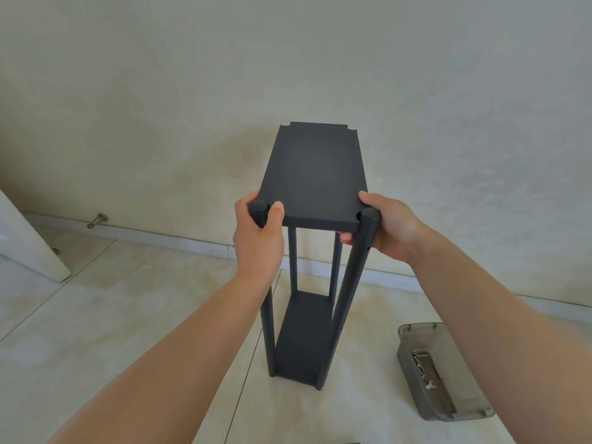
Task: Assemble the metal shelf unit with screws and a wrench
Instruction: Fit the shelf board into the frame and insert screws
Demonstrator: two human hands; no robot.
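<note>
**On the tiled floor: black shelf unit standing, both hands on the top panel**

On the floor [128,315] by the wall [288,59], the shelf unit [304,299] stands upright on its four posts, with a bottom panel [301,338] low down between them. Up top, the top panel [312,174] sits at the post ends.

Left hand [259,235] is wrapped around the near-left post [259,213], thumb pressed on the panel's near corner. Right hand [384,225] clamps the near-right corner, thumb on top and fingers curled under the panel, right beside the near-right post [355,283].

Over on the right there's a grey tray [413,334] lying on the floor, well apart from the shelf, with a small wrench [431,384] and some other metal bits I can't make out. Far left, a door edge [28,238] and a doorstop [97,219] on the baseboard.
</note>
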